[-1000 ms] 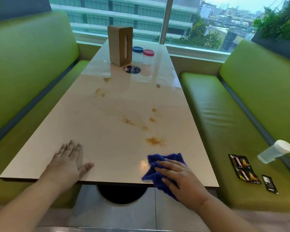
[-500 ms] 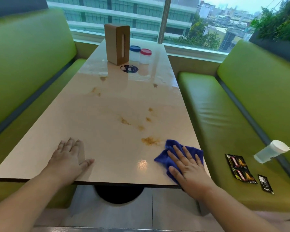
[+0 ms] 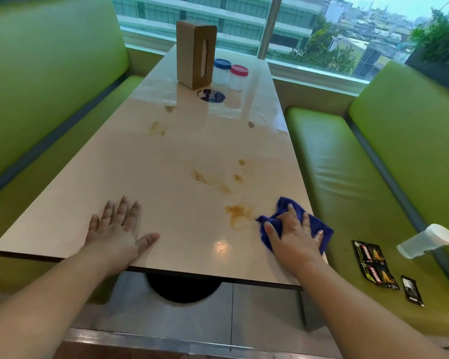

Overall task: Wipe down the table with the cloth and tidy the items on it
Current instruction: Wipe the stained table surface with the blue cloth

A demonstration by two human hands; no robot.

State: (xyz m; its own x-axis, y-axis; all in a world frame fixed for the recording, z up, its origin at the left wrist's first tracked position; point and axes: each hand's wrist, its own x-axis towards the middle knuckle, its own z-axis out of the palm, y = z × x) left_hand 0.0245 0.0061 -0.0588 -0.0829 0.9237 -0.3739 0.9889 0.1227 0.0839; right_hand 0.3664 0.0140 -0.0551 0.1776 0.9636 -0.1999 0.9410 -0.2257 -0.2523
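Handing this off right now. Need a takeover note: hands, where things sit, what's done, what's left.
Left hand: open, flat on the table near its front edge, holding nothing.
Right hand: fingers spread, pressing the blue cloth down by the table's right edge.
Things: tissue box, blue-lidded jar and red-lidded jar at the far end. The sachets and a white bottle lie on the right bench.
Done: nothing clearly finished.
Left: wipe the biggest stain just left of the cloth, then the smaller spots farther up, then tidy the items.
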